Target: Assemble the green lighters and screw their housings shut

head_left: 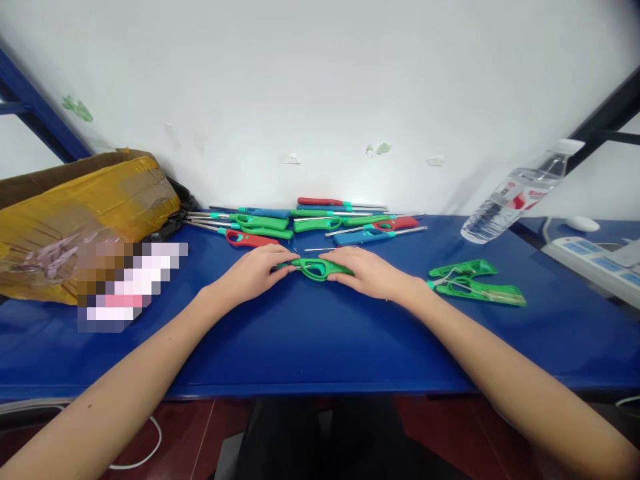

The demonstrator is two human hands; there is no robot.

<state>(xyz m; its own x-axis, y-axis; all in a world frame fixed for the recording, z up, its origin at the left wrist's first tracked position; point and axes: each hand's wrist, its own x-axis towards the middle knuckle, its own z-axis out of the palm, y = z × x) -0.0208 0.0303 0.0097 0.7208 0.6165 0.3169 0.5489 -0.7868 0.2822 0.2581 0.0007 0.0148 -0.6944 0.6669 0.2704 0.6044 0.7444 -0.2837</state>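
A green long-nosed gas lighter [314, 269] lies level just above or on the blue tabletop, between my two hands. My left hand [257, 272] pinches its nozzle end, fingers closed. Around the handle end my right hand [374, 270] is closed, its fingers covering part of the green body. The trigger loop shows between the hands. To the right, beyond my right forearm, an opened green lighter [473, 287] rests with its shell halves spread and inner parts exposed. Behind my hands lie several red, green and blue lighters [260, 223] in loose heaps.
A taped cardboard box [90, 207] stands at the left, a blurred-out patch [133, 287] before it. A water bottle [520, 193] stands at the back right, near a white power strip [600, 263]. A white wall [320, 87] closes off the back of the blue table [320, 353].
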